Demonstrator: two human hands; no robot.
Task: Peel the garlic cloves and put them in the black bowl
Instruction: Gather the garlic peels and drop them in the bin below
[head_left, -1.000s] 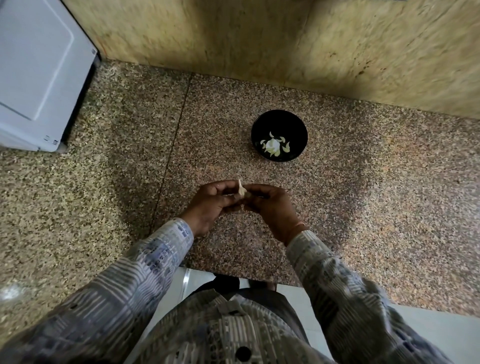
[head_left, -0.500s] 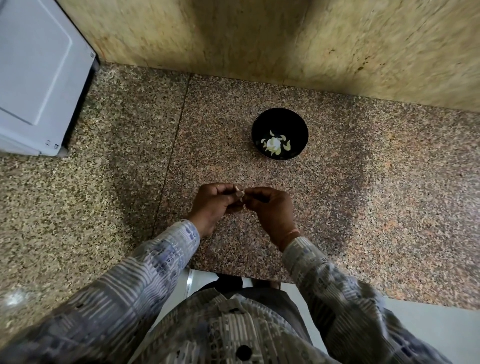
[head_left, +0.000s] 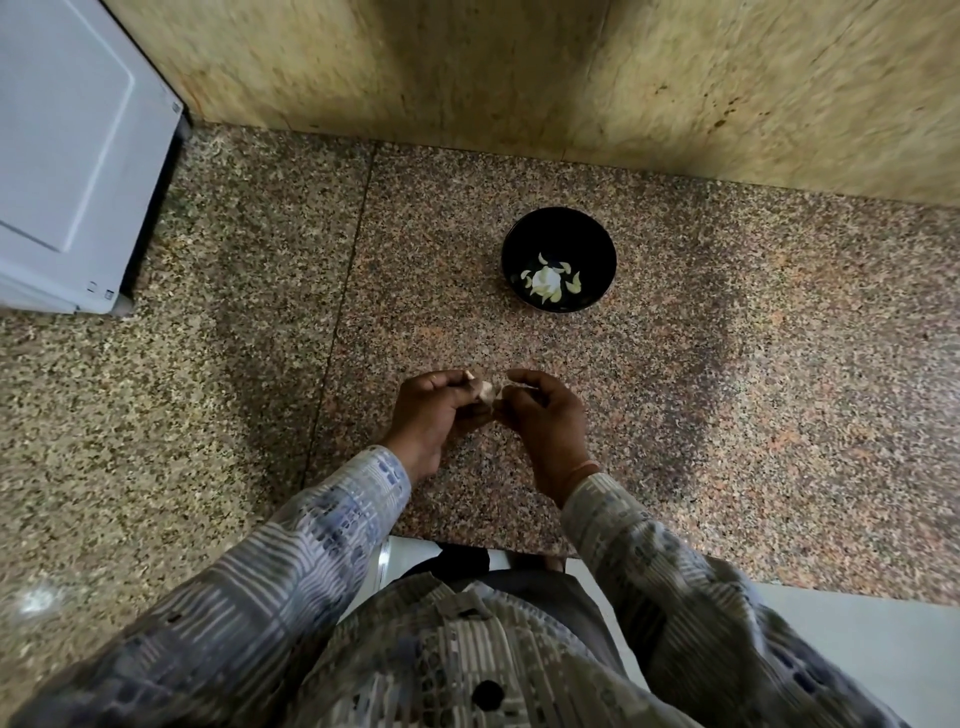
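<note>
Garlic clove (head_left: 483, 391), small and pale, was pinched between the fingertips of both hands, just above a speckled stone counter (head_left: 727, 395). The left hand (head_left: 436, 413) curled around one side of it, apparently to steady it. The right hand (head_left: 545, 418) pinched the other side with thumb and forefinger, probably picking at the papery skin. How much skin remained was too small to tell. Beyond the hands and well apart from them, a black bowl (head_left: 597, 244) sat on the counter with several pale garlic pieces (head_left: 548, 280) in its bottom. It looked placed within easy reach, ready for the clove once bare. A white appliance (head_left: 67, 156) stood at the far left against a tan wall (head_left: 519, 78).
</note>
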